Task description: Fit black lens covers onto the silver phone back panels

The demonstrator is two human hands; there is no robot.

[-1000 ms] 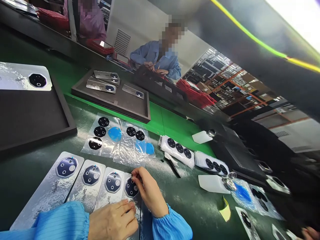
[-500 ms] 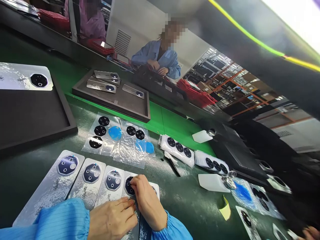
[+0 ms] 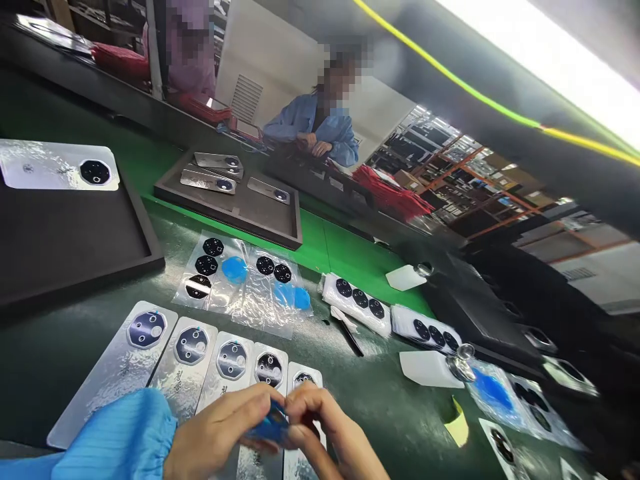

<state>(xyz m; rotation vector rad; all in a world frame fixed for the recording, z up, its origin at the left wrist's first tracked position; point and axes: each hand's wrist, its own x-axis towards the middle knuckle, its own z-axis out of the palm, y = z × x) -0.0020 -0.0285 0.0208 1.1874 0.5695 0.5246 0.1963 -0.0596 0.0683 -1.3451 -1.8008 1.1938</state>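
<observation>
In front of me both hands meet over a row of silver phone back panels, each with an octagonal dark camera plate at its top. My left hand holds one side of a small shiny dark-blue piece of film, partly hidden by fingers and blurred. At its other side, my right hand pinches with thumb and forefinger. The fourth panel's camera plate looks blacker than those to its left. On the rightmost panel the camera plate is partly covered by my right hand.
Beyond the panels lie plastic sheets with black octagonal and blue stickers. Stacked sticker strips, a black pen-like tool, white bottles and a yellow scrap are on the right. Dark trays stand left and behind. A co-worker sits opposite.
My hands have lifted off the fourth panel's camera plate and come together nearer to me, now with a dark-blue film between them. The view has shifted slightly.
</observation>
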